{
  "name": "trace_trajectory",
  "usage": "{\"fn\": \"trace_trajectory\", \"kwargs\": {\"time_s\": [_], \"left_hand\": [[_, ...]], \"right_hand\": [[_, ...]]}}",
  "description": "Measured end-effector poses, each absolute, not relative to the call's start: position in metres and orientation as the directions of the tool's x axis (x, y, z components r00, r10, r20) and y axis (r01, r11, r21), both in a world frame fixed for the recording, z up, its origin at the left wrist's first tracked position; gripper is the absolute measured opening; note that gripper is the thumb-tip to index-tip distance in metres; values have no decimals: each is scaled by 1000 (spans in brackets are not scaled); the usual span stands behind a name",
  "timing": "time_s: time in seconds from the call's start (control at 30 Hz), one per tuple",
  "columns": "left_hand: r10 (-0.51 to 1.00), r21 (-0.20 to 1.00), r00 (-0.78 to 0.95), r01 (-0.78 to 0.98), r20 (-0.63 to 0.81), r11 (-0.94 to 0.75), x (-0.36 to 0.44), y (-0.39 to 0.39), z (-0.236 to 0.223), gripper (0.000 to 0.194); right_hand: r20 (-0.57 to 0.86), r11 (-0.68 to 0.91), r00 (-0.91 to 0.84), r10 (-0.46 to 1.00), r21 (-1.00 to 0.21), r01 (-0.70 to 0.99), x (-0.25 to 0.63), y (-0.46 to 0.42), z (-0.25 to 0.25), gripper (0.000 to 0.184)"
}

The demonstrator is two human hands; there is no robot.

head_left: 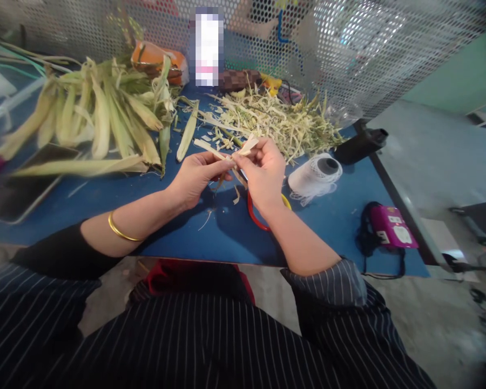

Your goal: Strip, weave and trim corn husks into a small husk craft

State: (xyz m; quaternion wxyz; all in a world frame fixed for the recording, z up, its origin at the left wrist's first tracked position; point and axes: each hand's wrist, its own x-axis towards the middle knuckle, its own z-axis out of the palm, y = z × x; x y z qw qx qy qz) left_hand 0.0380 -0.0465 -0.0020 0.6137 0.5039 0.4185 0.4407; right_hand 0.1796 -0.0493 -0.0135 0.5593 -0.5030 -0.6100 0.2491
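Above the middle of the blue table, my left hand point(200, 175) and my right hand point(265, 170) meet, fingertips almost touching. Both pinch a pale corn husk strip point(249, 146), whose ends stick out on either side of the fingers. Part of the strip is hidden behind my fingers. Under my right wrist lie the red and yellow handles of scissors point(260, 220), the rest covered by my hand. Just behind my hands lie small husk scraps point(224, 140) and a single flat husk point(188, 132).
A pile of corn husks point(101, 113) covers the left, by a dark flat tray point(28, 189). Shredded husk point(283, 119) is heaped behind. To the right are a white thread cone point(314, 175), a black cylinder point(358, 147) and a magenta device point(391, 226). Perforated metal mesh point(356, 54) stands behind.
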Motion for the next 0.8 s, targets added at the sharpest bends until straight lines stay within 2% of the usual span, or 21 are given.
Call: {"fn": "trace_trajectory", "kwargs": {"time_s": [0.2, 0.4, 0.5, 0.63, 0.8], "left_hand": [[963, 973, 241, -161, -124, 165, 37, -43, -3, 14], [947, 942, 290, -257, -135, 213, 34, -39, -8, 14], [947, 932, 290, -286, -137, 222, 35, -38, -9, 16], [949, 934, 286, -286, -129, 213, 36, -37, -10, 17], [949, 938, 291, -281, -121, 205, 36, -38, -10, 16]], "right_hand": [[458, 397, 85, 885, -838, 375, 180, -51, -15, 18], [554, 464, 25, 832, -719, 517, 187, -56, -9, 14], [509, 441, 49, 859, -786, 434, 188, -53, -9, 15], [346, 314, 106, 932, -920, 236, 187, -48, -12, 16], [213, 211, 105, 971, -977, 34, 186, -46, -12, 18]]}}
